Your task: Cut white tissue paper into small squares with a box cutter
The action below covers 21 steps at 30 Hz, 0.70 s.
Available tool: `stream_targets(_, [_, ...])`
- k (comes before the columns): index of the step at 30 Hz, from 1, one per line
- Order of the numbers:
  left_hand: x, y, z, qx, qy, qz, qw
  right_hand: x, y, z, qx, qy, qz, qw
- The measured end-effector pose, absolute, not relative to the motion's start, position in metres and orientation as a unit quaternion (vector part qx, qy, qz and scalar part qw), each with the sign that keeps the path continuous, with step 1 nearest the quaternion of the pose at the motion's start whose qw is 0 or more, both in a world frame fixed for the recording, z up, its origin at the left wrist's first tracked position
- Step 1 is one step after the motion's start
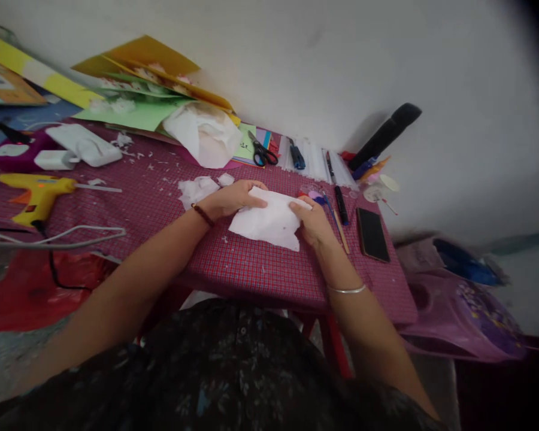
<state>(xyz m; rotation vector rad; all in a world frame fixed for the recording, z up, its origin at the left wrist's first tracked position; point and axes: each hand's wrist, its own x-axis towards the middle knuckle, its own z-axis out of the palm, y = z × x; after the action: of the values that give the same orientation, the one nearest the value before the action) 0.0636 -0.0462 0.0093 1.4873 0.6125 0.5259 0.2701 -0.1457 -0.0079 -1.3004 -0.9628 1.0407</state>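
A white sheet of thin paper (269,220) with a ragged lower edge is stretched between my two hands, just above the checked tablecloth. My left hand (239,199) pinches its upper left side, thumb on top and fingers mostly hidden behind. At the upper right, my right hand (313,220) grips the paper the same way, thumb over the front. Torn white paper pieces (197,191) lie beside my left wrist. Behind them stands a crumpled white paper bundle (206,134).
A yellow glue gun (40,194) and white plugs (87,146) lie at left. Scissors (263,151), a blue cutter (296,154), a black marker (341,205) and a phone (372,234) lie at back and right. Green and yellow card sheets (130,111) lean near the wall.
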Motion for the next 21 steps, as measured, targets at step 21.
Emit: stream_targets(21, [0.068,-0.039,0.007,0.459,0.264,0.382,0.758,0.281,-0.148,-0.003,-0.544,-0.420,0.425,0.589])
